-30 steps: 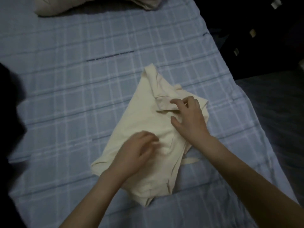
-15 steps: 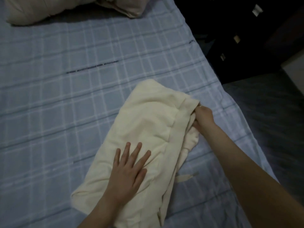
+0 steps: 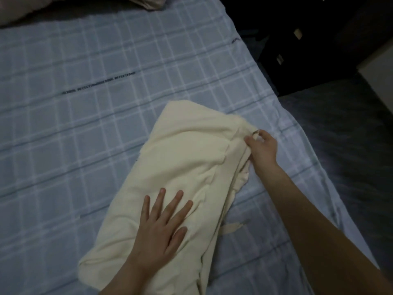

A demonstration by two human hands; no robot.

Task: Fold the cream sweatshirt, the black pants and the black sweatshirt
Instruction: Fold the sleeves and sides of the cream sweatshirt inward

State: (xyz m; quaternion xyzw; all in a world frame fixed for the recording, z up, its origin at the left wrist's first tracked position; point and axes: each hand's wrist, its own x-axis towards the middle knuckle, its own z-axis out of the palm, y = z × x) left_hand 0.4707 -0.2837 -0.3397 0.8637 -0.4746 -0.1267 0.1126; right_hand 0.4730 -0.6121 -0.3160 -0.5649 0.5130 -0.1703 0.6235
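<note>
On the bed point(image 3: 85, 124), the left hand point(image 3: 158, 228) presses flat on the cream sweatshirt point(image 3: 187, 150), fingers spread, its grip holding nothing; the right hand point(image 3: 263, 150) pinches the sweatshirt's right edge.

Bedsheet point(image 3: 102, 128): blue plaid, spread flat before you.
Pillow point(image 3: 25, 11): pale, at your sheet's far-left edge.
Dark furniture point(image 3: 314, 60): beyond the bed's right side.

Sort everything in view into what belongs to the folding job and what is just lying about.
Job: cream sweatshirt; left hand pressing flat on it; right hand pinching its edge.
Lying about: plaid bedsheet; pillow; dark furniture beside the bed.
</note>
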